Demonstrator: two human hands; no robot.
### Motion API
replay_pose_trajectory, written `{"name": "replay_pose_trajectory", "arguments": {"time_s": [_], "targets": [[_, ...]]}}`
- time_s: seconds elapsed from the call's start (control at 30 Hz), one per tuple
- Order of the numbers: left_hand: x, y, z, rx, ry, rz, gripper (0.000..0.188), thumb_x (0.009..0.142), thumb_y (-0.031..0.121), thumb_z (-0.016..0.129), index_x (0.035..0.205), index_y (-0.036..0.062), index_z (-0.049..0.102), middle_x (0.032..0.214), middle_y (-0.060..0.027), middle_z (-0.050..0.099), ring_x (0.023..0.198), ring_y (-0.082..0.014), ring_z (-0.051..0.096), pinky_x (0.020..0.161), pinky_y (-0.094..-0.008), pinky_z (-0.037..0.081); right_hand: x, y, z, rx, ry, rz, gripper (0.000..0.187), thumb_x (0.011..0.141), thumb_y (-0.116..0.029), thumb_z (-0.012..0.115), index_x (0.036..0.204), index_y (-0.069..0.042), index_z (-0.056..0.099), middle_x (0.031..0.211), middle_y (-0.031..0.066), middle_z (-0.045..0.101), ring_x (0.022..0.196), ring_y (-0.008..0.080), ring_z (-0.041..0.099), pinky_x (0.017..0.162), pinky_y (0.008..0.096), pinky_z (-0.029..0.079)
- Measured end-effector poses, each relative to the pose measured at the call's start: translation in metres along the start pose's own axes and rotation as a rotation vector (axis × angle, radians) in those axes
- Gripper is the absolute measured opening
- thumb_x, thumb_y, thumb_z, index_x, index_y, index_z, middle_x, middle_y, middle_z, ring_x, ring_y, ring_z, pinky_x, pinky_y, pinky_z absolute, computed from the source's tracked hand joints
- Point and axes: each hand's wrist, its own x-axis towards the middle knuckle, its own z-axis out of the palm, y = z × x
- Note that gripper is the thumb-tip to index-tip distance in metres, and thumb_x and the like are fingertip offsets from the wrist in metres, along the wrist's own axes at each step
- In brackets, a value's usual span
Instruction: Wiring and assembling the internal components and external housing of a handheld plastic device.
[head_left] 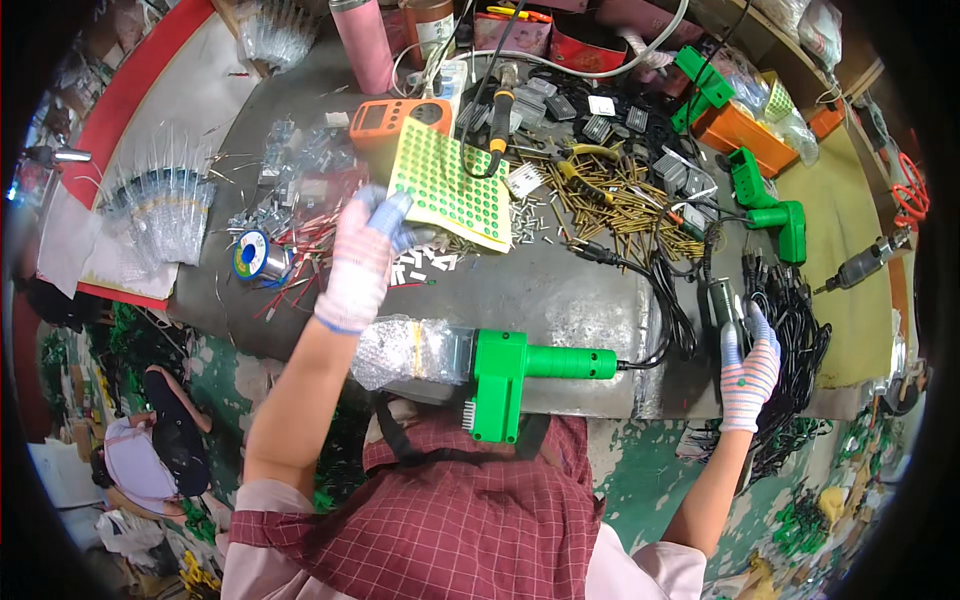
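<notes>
My left hand, in a striped glove, is closed on the lower left edge of a yellow sheet of round green stickers. The sheet is tilted up above the workbench. At the right, my gloved right hand has its fingers about a dark cylindrical tool with a black cable; its lower end is partly hidden. A small green dot shows on this glove. Between my arms, at the bench's front edge, lies a green handheld device, its cord running right and its left end in bubble wrap.
Behind the sheet stand an orange meter and a soldering iron. Brass rods and yellow-handled pliers lie mid-bench. A solder spool sits left. Black cables, green housings and an orange bin crowd the right.
</notes>
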Motion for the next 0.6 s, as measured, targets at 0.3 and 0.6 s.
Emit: {"name": "replay_pose_trajectory", "arguments": {"time_s": [0.3, 0.6], "targets": [[-0.061, 0.015, 0.000, -0.465, 0.011, 0.173, 0.031, 0.091, 0.010, 0.057, 0.120, 0.0015, 0.054, 0.120, -0.0159, 0.062, 0.110, -0.0296, 0.064, 0.097, -0.0472, 0.053, 0.008, -0.203, 0.018, 1.291, -0.864, 0.100, 0.080, 0.092, -0.040, 0.066, 0.153, -0.007, 0.025, 0.126, 0.0222, 0.058, 0.112, 0.0245, 0.059, 0.095, 0.0364, 0.048], [-0.106, 0.015, -0.041, -0.403, -0.137, 0.095, 0.049, 0.084, 0.012, 0.068, 0.131, 0.0074, 0.054, 0.135, -0.0140, 0.057, 0.125, -0.0285, 0.055, 0.106, -0.0477, 0.046, 0.015, -0.277, 0.053, 1.793, -0.762, 0.244, 0.059, 0.084, 0.002, 0.064, 0.137, 0.000, 0.038, 0.115, 0.0165, 0.065, 0.098, 0.0207, 0.068, 0.085, 0.0342, 0.057]]}}
